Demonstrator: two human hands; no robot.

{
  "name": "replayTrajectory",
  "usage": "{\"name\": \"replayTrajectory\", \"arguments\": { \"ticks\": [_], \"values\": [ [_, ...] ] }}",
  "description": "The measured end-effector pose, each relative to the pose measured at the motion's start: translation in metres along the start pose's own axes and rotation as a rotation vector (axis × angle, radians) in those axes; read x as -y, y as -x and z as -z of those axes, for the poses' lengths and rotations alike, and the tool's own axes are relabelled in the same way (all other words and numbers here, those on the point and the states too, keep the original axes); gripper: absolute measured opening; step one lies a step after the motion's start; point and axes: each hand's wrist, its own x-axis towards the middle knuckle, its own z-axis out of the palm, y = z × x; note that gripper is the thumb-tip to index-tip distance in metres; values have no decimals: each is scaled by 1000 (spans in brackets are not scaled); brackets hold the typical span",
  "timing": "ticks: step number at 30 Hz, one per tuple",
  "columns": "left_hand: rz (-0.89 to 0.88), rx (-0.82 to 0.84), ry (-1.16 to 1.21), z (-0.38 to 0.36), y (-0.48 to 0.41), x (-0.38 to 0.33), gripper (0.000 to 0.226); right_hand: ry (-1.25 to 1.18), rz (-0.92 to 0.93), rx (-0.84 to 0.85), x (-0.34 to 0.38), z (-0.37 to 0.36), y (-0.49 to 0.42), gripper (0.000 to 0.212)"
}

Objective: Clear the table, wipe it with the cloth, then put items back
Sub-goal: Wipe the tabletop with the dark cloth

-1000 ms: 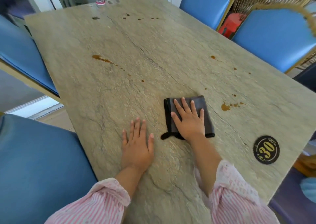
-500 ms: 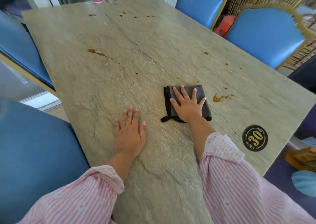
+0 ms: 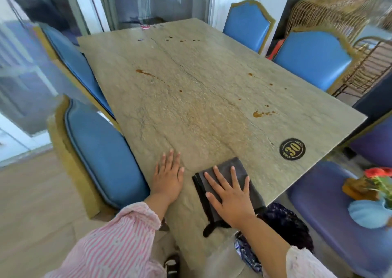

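At far left, two blue padded chairs (image 3: pixel 106 156) drawn up to the long edge of the stone-patterned counter (image 3: pixel 191 112). Next, a pink-striped sleeve (image 3: pixel 118 241) leading to the left hand (image 3: pixel 168 178), laid flat and released on the bare counter close to its near-left edge, fingers straight and together, grasping nothing. Farther up the surface, a brown streak (image 3: pixel 146 73) with a trail of small drops. Just right of the left hand and apart from it, the dark grey folded cloth (image 3: pixel 236 166), lying at the near end of the counter, a black loop trailing from its near corner. On the cloth, the right hand (image 3: pixel 231 197), palm down, fingers straight and spread, pressing rather than gripping. Beyond, a brown splash (image 3: pixel 257 114); to the right, a black round disc (image 3: pixel 292 149) marked "30" near the counter's right edge. Along that edge, two further blue chairs (image 3: pixel 311 59). At far right, a purple seat (image 3: pixel 328 203) bearing a blue vase (image 3: pixel 369 213) of red flowers.
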Motion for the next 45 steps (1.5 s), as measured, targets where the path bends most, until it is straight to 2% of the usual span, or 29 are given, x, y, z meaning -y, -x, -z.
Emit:
{"name": "replayTrajectory", "arguments": {
  "ticks": [3,6,9,13,19,26,31,33,36,41,45],
  "values": [
    [-7,77,-74,11,12,7,54,19,41,10,19,-7,15,58],
    [-27,153,-305,33,8,8,52,28,56,6,26,-5,13,60],
    [-6,220,-547,55,-13,11,52,13,67,9,36,-2,-1,66],
    [59,336,-702,86,-58,22,53,-16,46,5,60,5,-45,69],
    [-52,398,-667,145,-136,61,43,-36,13,11,112,23,-147,83],
    [-222,536,-439,209,-214,130,55,-28,-103,11,172,42,-264,82],
    [-373,517,-416,233,-244,168,58,4,-186,-15,182,50,-308,55],
    [-422,510,-452,232,-257,182,60,-9,-197,-25,182,53,-321,54],
    [-493,408,-474,217,-290,202,63,-48,-226,-66,178,57,-346,53],
    [-539,181,-291,188,-325,235,62,-70,-287,-112,174,70,-405,53],
    [-510,77,-206,178,-343,257,68,-83,-320,-120,178,79,-451,54]
  ]
}}
